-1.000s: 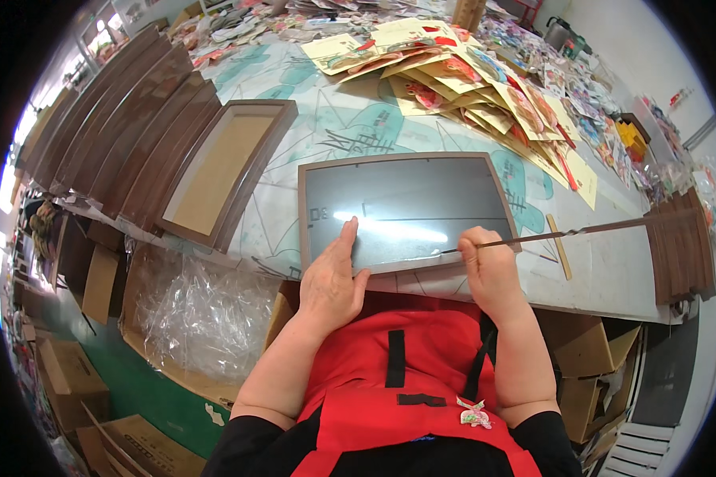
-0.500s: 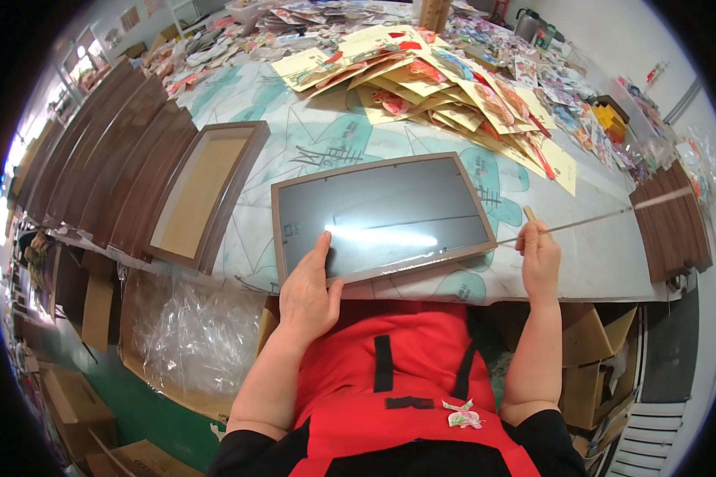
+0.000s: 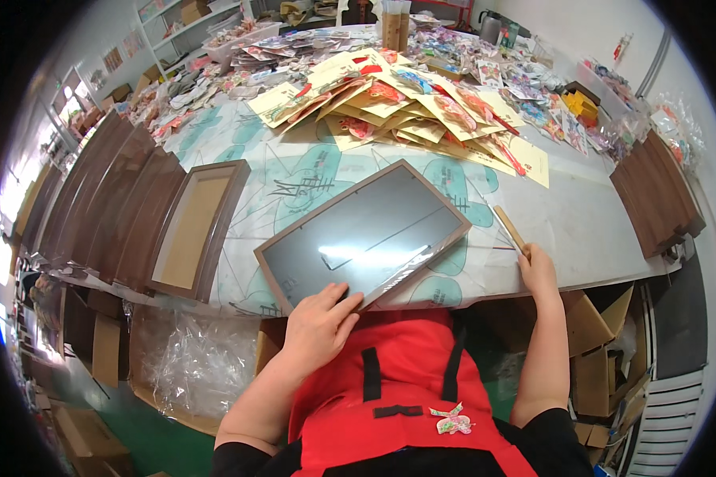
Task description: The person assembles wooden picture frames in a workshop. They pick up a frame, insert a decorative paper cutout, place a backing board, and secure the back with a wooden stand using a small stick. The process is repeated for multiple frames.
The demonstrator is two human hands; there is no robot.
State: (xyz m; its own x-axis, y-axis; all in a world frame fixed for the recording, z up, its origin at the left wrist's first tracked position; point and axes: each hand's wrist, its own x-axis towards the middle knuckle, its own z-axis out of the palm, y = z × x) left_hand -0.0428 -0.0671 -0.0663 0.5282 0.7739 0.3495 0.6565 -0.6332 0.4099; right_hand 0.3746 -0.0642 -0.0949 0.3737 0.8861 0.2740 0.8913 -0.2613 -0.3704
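Observation:
A brown picture frame [image 3: 371,230] with a glossy dark pane lies turned at a slant on the table near me. My left hand [image 3: 320,324] rests on its near left corner, fingers stretched out over the rim and pane. To the right of the frame, my right hand [image 3: 539,272] is closed around a slim flat tool with a light wooden handle [image 3: 511,226]. That tool points up and away from me, apart from the frame. Its working end is too fine to make out.
Brown frames [image 3: 107,203] stand stacked at the left, with another stack [image 3: 659,199] at the right edge. Cream cards with red ornaments [image 3: 398,103] are heaped beyond the frame. Below the table sit a box of clear plastic film [image 3: 195,362] and cardboard boxes [image 3: 597,385].
The frame has turned anticlockwise, its right end swinging away from me. My left hand has slid to its near corner. The tool in my right hand now points up instead of sideways.

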